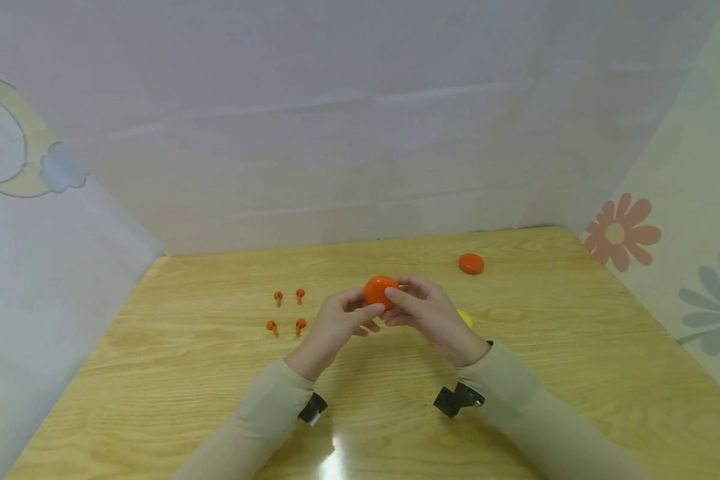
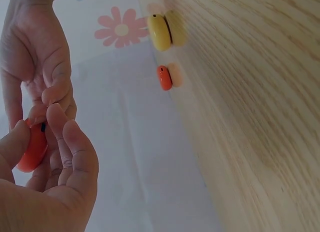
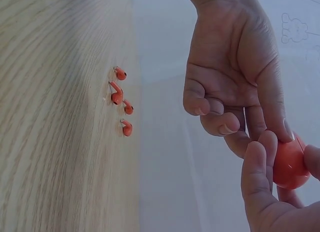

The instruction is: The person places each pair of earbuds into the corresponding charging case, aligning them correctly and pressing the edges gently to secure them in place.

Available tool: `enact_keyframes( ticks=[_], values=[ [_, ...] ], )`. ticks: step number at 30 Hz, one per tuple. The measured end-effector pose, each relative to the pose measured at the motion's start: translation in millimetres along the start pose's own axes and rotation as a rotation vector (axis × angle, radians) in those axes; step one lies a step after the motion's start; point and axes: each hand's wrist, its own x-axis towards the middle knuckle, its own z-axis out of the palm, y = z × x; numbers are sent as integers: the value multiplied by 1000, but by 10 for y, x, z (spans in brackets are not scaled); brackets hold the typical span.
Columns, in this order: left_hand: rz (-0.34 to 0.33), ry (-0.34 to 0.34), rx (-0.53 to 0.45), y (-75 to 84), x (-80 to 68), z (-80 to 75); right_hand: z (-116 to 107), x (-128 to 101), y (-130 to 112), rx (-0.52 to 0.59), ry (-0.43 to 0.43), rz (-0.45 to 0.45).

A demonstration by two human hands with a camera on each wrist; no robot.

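**Orange case held in both hands above the worktop**

The orange case (image 1: 381,291) is a small, rounded, glossy shell, lifted clear of the worktop (image 1: 216,400) and pinched between the two hands near the middle of the scene. The left hand (image 1: 339,325) has its thumb and forefinger curled against the near-left side of the case, the other fingers folded loosely beneath. The right hand (image 1: 423,312) closes on the opposite side with thumb and fingertips, and the left wrist view shows a dark seam or notch by those fingertips.

By its look it is hard moulded plastic: light, stiff and smooth, so likely slippery under dry fingertips. The curved faces offer little purchase; the surer hold is probably across the edge, with pads on either side of the seam, which is roughly where the fingers sit. It seems unlikely to crush, though a hinge, if it has one, could be the weak point; whether it has one cannot be told.

Four small orange earbuds (image 1: 288,312) lie on the worktop to the left, in two loose pairs, well apart from the hands. A second orange case (image 1: 471,263) sits farther back on the right. A yellow case (image 1: 465,318) lies just behind the right hand, partly hidden in the head view.
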Motion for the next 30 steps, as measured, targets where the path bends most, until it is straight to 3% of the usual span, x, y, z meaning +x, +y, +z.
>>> enact_keyframes(
  ticks=[11,19,30],
  values=[
    [4,9,25,64,-41,-45,15,5,21,-38,-45,-14],
    [8,72,48,153,-32,-145,31,12,33,-67,-52,-25],
    [49,82,74,213,-5,-127,56,0,30,-79,-47,-34]
  ],
)
